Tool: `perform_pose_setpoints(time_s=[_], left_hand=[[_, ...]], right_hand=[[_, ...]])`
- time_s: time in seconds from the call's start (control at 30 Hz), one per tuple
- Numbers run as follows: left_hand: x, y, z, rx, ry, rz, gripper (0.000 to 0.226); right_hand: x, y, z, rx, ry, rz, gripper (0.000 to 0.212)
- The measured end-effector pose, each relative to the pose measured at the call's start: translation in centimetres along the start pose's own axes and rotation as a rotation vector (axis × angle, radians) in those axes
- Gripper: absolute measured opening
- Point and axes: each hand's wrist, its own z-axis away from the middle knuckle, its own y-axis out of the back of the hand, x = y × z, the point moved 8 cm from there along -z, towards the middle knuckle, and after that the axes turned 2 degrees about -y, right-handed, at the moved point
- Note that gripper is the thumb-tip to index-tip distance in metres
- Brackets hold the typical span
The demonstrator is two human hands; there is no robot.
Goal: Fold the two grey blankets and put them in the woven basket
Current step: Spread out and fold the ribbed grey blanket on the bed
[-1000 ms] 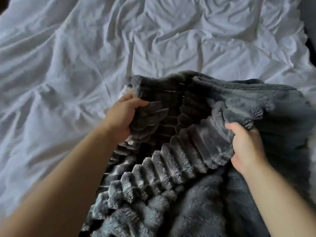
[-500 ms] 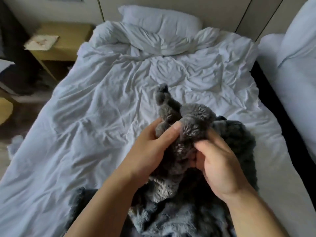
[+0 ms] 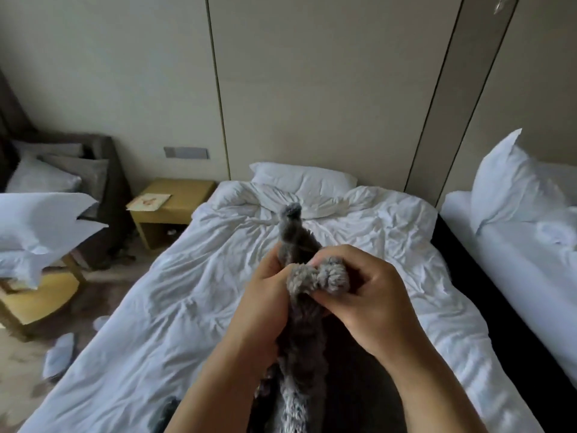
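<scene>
A fluffy grey blanket (image 3: 301, 345) hangs bunched between my hands, lifted above the bed. My left hand (image 3: 265, 310) grips its edge from the left. My right hand (image 3: 368, 295) pinches a furry fold close beside it, so the two hands nearly touch. One corner of the blanket (image 3: 292, 226) sticks up above my fingers. The rest of the blanket drops down out of the frame's bottom. I see only one grey blanket, and no woven basket is in view.
A bed with a rumpled white duvet (image 3: 193, 307) and pillow (image 3: 304, 179) lies below. A second bed (image 3: 512, 254) stands at right, across a dark gap. At left are a wooden nightstand (image 3: 175, 207), a chair piled with pillows (image 3: 40, 223) and floor clutter.
My hands came together and rose with the blanket's edge. The view tilted up from the bed surface to the wall and headboard end.
</scene>
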Motion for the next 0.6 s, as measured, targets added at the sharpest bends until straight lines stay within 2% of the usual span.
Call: perform_pose_setpoints(time_s=[0.1, 0.17, 0.23, 0.3, 0.43, 0.5, 0.6], left_hand=[[0.8, 1.3, 1.1, 0.127, 0.022, 0.003, 0.033], [1.3, 2.8, 1.6, 0.245, 0.025, -0.022, 0.037], [2.0, 3.6, 2.2, 0.295, 0.017, -0.018, 0.035], [2.3, 4.2, 2.9, 0.302, 0.031, -0.02, 0.037], [3.0, 4.1, 4.5, 0.233, 0.028, -0.046, 0.022], [3.2, 4.0, 5.1, 0.197, 0.021, -0.063, 0.014], [3.6, 3.9, 5.6, 0.149, 0.018, -0.119, 0.023]], right_hand=[[-1.1, -0.5, 0.0, 0.014, -0.002, 0.105, 0.011], [-1.2, -0.9, -0.5, 0.003, -0.034, 0.149, 0.016], [-0.4, -1.5, -1.0, -0.047, -0.188, -0.016, 0.023], [0.4, -2.5, -0.9, -0.097, -0.351, -0.17, 0.019], [-0.4, -3.8, -0.7, -0.099, -0.338, -0.202, 0.004], [-0.2, -4.3, -0.4, -0.082, -0.39, -0.287, 0.005], [-0.2, -4.9, 0.1, -0.121, -0.443, -0.332, 0.009]])
